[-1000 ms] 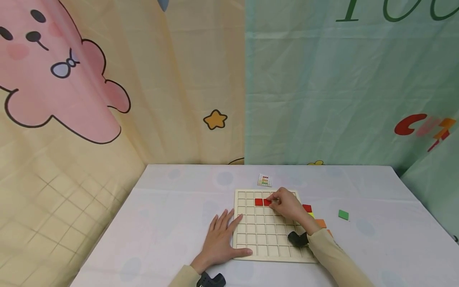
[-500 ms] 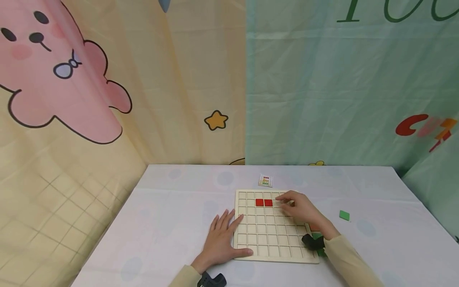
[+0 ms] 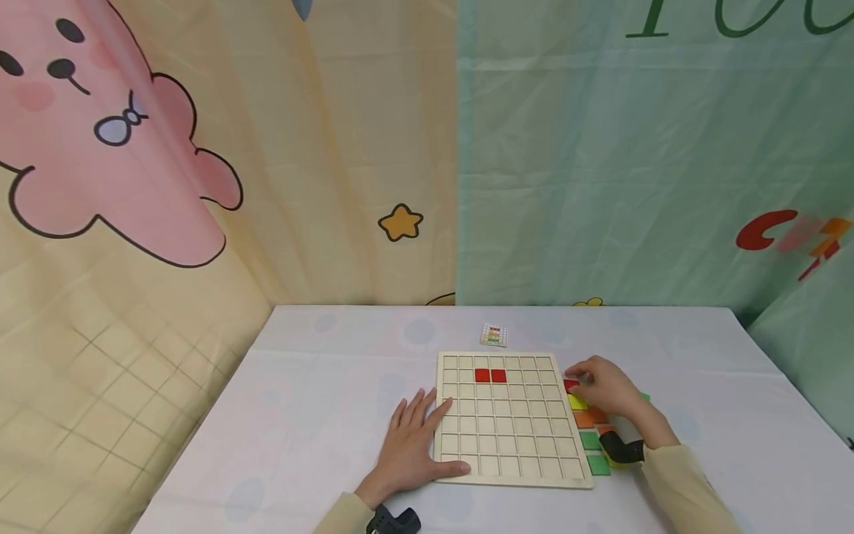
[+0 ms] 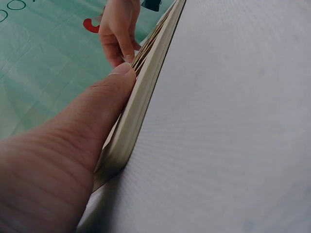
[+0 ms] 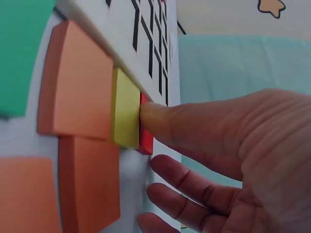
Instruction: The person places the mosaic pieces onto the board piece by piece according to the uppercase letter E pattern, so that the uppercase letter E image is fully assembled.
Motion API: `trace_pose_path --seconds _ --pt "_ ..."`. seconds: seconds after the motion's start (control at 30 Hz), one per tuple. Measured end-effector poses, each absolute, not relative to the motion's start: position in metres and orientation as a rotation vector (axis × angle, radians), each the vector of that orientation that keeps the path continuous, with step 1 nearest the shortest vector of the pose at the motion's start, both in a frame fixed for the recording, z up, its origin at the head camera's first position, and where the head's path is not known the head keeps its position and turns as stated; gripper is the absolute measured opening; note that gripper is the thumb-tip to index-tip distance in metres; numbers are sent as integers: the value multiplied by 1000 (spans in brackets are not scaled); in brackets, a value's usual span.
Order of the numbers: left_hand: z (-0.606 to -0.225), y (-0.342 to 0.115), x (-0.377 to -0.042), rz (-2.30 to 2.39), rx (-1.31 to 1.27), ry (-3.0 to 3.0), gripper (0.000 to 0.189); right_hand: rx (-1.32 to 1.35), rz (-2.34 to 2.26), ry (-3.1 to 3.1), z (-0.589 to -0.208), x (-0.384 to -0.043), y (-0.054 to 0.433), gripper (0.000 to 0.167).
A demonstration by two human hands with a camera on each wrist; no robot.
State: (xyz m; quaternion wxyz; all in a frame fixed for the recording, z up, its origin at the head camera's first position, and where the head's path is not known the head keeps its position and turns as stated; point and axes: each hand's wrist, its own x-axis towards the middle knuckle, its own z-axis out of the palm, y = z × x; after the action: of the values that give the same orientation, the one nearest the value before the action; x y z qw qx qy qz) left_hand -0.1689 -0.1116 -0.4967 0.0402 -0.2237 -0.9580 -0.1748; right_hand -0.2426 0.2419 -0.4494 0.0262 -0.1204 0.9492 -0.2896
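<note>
A pale wooden grid board point(image 3: 507, 426) lies on the table, with two red square tiles point(image 3: 482, 375) side by side in its second row from the back. My left hand point(image 3: 410, 451) rests with spread, straight fingers on the board's left edge, the thumb point(image 4: 104, 99) along the near corner. Beyond the right edge, my right hand point(image 3: 606, 387) pinches a loose red tile point(image 5: 146, 144) with its thumb on the near side; the index fingertip is hidden in the right wrist view. The other fingers are loosely bent. Against that red tile lies a yellow tile point(image 5: 126, 109).
Orange tiles point(image 3: 584, 419) and green tiles point(image 3: 590, 440) line the board's right side, partly under the right wrist. One more green tile point(image 3: 644, 397) shows behind that wrist. A small patterned card point(image 3: 494, 335) lies past the board's back edge. Curtains hang behind the table.
My right hand has let go of the second red tile in the grid and moved right, off the board, to the loose red tile. The left hand has stayed put.
</note>
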Motion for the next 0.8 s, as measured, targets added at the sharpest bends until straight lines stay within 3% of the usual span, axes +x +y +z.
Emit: trace_pose_path --seconds 0.53,0.8 --pt "-498 -112 -170 -545 -684 -2936 101 -322 -831 2984 -449 -243 240 12" --pt "-497 -111 -170 -559 -686 -2940 101 -292 -814 3009 -451 -242 240 18"
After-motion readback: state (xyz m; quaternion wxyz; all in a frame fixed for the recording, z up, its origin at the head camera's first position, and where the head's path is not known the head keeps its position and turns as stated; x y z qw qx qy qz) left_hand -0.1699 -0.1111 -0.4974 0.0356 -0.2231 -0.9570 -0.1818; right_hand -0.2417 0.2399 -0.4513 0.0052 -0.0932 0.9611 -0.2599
